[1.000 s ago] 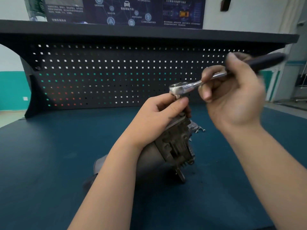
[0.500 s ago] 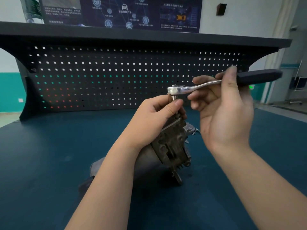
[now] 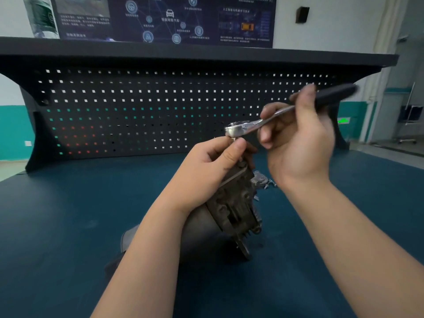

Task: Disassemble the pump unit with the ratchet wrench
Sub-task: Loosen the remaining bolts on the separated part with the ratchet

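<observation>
A dark grey pump unit (image 3: 231, 207) lies on the blue bench, its finned metal head tilted up toward me. My left hand (image 3: 206, 171) grips the top of that head, thumb pressed beside the socket. A chrome ratchet wrench (image 3: 250, 126) with a black handle sits with its head on the top of the pump. My right hand (image 3: 300, 143) holds the wrench by its shaft and handle, out to the right of the pump. The fastener under the socket is hidden by my left thumb.
Small loose metal parts and screws (image 3: 263, 182) lie on the bench (image 3: 68, 214) just behind the pump. A black perforated back panel (image 3: 137, 111) with a shelf on top closes off the far edge. A poster hangs on the wall above.
The wrench handle has swung back and forth around the pump's top while its head stayed in place; it now points up to the right again. My left hand has kept its hold.
</observation>
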A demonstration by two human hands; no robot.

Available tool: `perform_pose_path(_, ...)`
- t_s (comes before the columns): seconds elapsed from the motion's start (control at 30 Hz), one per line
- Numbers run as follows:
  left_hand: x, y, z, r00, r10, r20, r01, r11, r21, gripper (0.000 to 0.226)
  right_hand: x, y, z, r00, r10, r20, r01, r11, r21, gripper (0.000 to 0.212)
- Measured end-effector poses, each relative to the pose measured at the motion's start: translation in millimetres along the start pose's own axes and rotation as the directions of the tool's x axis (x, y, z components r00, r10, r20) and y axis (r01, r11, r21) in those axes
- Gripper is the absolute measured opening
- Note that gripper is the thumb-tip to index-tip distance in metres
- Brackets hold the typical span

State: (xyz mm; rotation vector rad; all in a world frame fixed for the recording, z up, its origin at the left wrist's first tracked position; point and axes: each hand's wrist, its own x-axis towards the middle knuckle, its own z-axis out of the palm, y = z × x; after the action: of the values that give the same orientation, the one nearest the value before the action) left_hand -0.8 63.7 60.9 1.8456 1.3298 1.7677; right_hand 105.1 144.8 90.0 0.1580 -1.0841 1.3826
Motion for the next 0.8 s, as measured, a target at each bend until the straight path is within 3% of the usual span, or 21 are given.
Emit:
perform_pose_path(0.07, 0.5, 0.0, 0.5, 1.0, -0.011, -0.012, 0.011, 1.0, -0.024, 0.032, 16.6, 4.8, 2.0, 0.965, 0.259, 0.026, -0.261, 0.96, 0.098, 0.029)
perform_pose_path(0.13, 0.6, 0.2, 1.5, 1.0, -0.024, -0.009, 0.024, 0.998, -0.059, 0.03, 27.0, 10.3, 2.9, 0.875, 0.47, 0.117, -0.483, 0.863, 0.148, 0.035)
perform_pose_path(0.23, 0.4, 0.7, 2.3, 0.999, -0.039, -0.002, 0.038, 0.996, -0.085, 0.025, 30.0, 15.3, 5.7, 0.821, 0.557, 0.127, -0.571, 0.809, 0.138, 0.037)
perform_pose_path(0.33, 1.1, -0.2, 0.6, 0.998, -0.058, -0.01, 0.058, 0.995, -0.078, 0.023, 18.7, 8.9, 7.0, 0.901, 0.433, -0.015, -0.429, 0.896, 0.113, 0.032)
perform_pose_path(0.43, 2.2, -1.4, -0.9, 0.999, -0.044, -0.007, 0.044, 0.998, -0.035, 0.023, -6.1, -3.4, 2.1, 0.999, 0.029, -0.034, -0.031, 0.998, -0.053, 0.019)
perform_pose_path(0.53, 1.8, -0.9, -1.2, 1.0, 0.003, 0.002, -0.003, 1.0, -0.011, 0.021, -39.8, -6.3, 2.9, 0.925, -0.323, 0.199, 0.366, 0.898, -0.245, 0.006)
perform_pose_path(0.6, 1.2, -1.6, -1.4, 0.999, 0.033, 0.015, -0.032, 0.999, -0.012, 0.019, -57.7, -0.3, 1.4, 0.83, -0.414, 0.374, 0.532, 0.789, -0.307, 0.014)
perform_pose_path(0.67, 0.5, -1.9, -1.3, 0.999, 0.026, 0.024, -0.025, 0.999, -0.036, 0.015, -63.4, 3.8, -1.6, 0.795, -0.438, 0.419, 0.58, 0.751, -0.315, 0.014)
perform_pose_path(0.8, 0.2, 0.2, 0.2, 1.0, 0.016, 0.013, -0.015, 1.0, -0.021, 0.014, -43.6, -3.8, -7.9, 0.9, -0.364, 0.241, 0.403, 0.905, -0.137, 0.006)
